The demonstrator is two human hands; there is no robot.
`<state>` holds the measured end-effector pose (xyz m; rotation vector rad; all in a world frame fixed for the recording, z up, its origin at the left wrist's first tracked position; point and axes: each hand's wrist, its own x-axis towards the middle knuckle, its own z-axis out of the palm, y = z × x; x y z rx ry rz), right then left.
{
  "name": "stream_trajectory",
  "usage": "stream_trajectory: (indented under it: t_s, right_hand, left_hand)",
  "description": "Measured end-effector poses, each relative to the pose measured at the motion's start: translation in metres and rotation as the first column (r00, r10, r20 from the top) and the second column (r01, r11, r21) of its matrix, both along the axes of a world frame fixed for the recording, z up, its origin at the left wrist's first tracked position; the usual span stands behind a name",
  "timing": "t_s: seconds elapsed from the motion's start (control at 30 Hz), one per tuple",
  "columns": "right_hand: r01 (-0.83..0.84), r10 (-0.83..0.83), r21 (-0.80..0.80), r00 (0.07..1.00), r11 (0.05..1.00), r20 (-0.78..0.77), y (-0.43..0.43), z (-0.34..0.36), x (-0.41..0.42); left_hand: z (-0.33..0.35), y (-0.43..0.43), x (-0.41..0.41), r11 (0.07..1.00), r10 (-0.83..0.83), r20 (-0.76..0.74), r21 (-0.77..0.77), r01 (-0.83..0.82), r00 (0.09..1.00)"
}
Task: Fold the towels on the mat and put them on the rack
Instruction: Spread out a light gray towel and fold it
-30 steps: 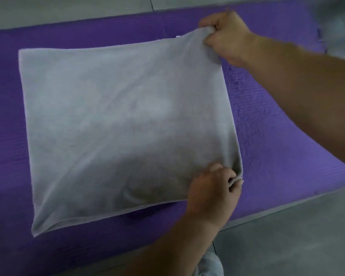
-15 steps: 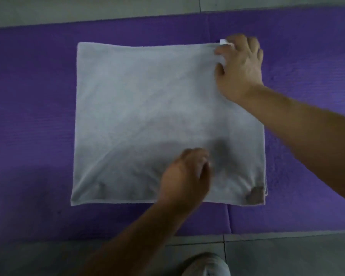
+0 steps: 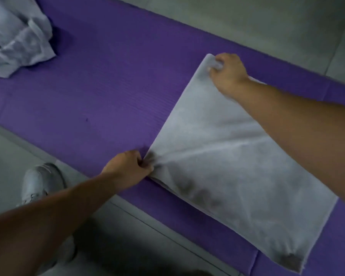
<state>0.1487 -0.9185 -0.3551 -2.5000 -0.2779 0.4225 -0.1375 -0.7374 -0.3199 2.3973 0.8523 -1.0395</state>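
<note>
Towel [image 3: 227, 166] on mat [image 3: 108, 96]: left hand [image 3: 127, 168] pinches 8 o'clock corner, right hand [image 3: 228, 73] grips 12 o'clock corner, likely for next fold.

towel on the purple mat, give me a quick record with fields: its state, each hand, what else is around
towel: grey towel, spread on the purple mat, creased toward its near corner
left hand: left hand pinches the near corner
right hand: right hand grips the far corner
other cloth: crumpled towels at the mat's far left
floor: grey shoe beside the mat
</note>
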Motion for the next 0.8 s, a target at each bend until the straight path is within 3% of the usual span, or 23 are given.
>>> stream_trajectory:
  t_s: [0.13,0.23,0.3,0.37,0.53,0.67,0.8]
  right_hand:
    - [0.086,-0.091,-0.165,0.996,0.982,-0.02,0.016,-0.003,0.03]
    - [0.028,-0.043,-0.234,0.997,0.972,-0.062,0.024,0.001,0.043]
    - [-0.015,-0.01,-0.215,0.994,0.976,-0.111,0.025,0.002,0.045]
    - [-0.001,-0.018,-0.155,0.993,0.988,-0.118,0.029,0.0,0.051]
    - [0.186,-0.148,0.166,0.965,0.968,-0.217,0.065,0.016,0.057]
    - [0.302,-0.204,0.363,0.937,0.882,-0.284,0.11,0.042,0.059]
    - [0.267,-0.192,0.371,0.955,0.89,-0.226,0.164,0.053,0.067]
  left_hand:
    - [-0.014,0.0,-0.015,0.98,0.18,0.06,-0.093,-0.174,0.982]
    - [-0.022,0.009,-0.019,0.902,0.365,0.033,-0.26,-0.345,0.93]
    - [-0.022,0.022,-0.016,0.885,0.337,-0.026,-0.333,-0.326,0.941]
    - [-0.022,0.036,-0.009,0.896,0.216,-0.062,-0.383,-0.223,0.975]
    - [-0.008,0.092,0.008,0.908,0.0,-0.038,-0.418,-0.016,0.999]
    - [0.008,0.158,0.024,0.886,0.051,-0.016,-0.46,-0.052,0.999]
    - [0.008,0.206,0.017,0.904,0.159,0.107,-0.415,-0.101,0.982]
